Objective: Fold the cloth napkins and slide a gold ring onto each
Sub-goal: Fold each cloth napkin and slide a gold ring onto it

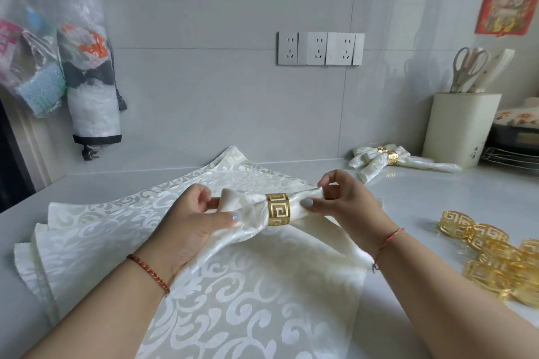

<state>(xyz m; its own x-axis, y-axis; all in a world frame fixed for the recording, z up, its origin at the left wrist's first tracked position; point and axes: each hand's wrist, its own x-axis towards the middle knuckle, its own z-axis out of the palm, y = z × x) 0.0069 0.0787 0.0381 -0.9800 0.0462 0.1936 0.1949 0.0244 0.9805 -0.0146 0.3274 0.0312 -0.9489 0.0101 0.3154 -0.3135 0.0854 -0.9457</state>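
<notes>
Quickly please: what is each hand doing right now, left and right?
Left hand: fingers pinch the folded napkin left of the gold ring.
Right hand: fingers pinch the same napkin right of the ring.

A ringed napkin (256, 213) is held between two hands above a stack of napkins (233, 285) on the counter (423, 189), loose rings (495, 256) to its right, finished napkins (388, 159) behind.

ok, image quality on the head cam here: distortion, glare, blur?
Head view: wide-angle bowing bends the counter edge and tilts the wall sockets; soft, even daylight, faint shadows; the loose gold rings at the right edge are smeared and glary; centre is sharp, with the ring on the napkin crisp between the left hand and right hand.
</notes>
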